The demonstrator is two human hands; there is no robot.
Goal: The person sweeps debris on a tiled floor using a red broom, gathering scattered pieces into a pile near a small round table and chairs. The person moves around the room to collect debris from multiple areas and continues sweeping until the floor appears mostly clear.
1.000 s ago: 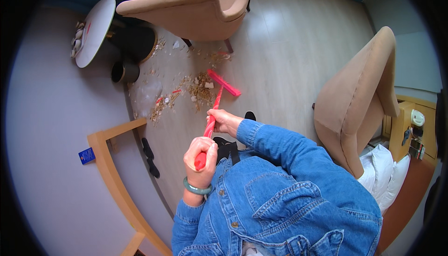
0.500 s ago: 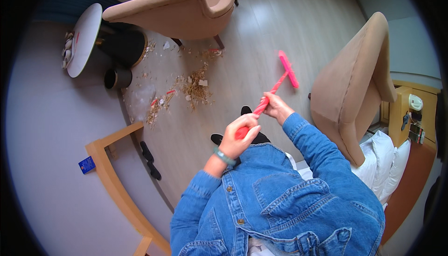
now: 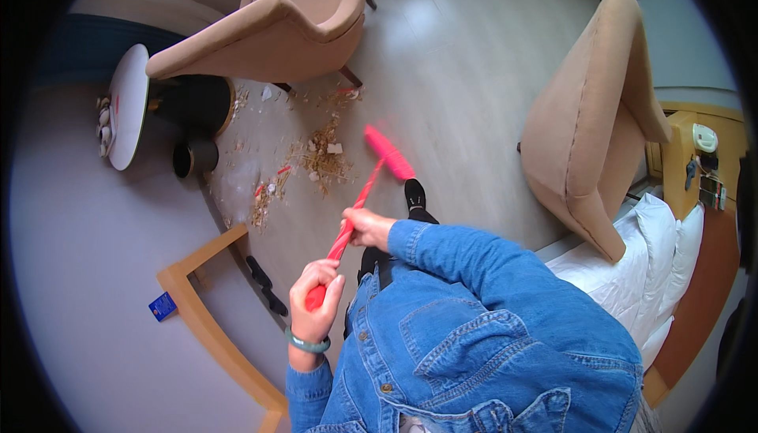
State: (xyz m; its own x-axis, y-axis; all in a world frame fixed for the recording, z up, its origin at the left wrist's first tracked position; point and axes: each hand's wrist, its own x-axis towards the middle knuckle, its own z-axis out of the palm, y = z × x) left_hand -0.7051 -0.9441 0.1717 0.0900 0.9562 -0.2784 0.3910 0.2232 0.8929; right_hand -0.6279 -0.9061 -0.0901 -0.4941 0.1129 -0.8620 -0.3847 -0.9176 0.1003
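Observation:
A broom [image 3: 365,190] with a red striped handle and a pink head slants away from me. My left hand [image 3: 314,297] wraps round the upper end of the handle, a greenish bangle on that wrist. Lower down the handle, my right hand [image 3: 365,227] is closed round it too. The broom head, slightly blurred, is at floor level just left of my black shoe [image 3: 414,196]. To its left lies a pile of tan litter [image 3: 325,157] with white scraps and red bits, spread toward the wall.
A beige armchair [image 3: 276,38] stands beyond the litter, another armchair [image 3: 580,117] to the right. At the left are a round white table [image 3: 130,109] on a dark base and a black bin [image 3: 196,157]. Black slippers [image 3: 267,284] lie by the wooden frame [image 3: 213,330]. White bedding [image 3: 624,275] is at right.
Both hands have swung the broom leftward, and its head has moved left and nearer, closer to the litter pile. Both hands remain on the handle. My view has shifted a little.

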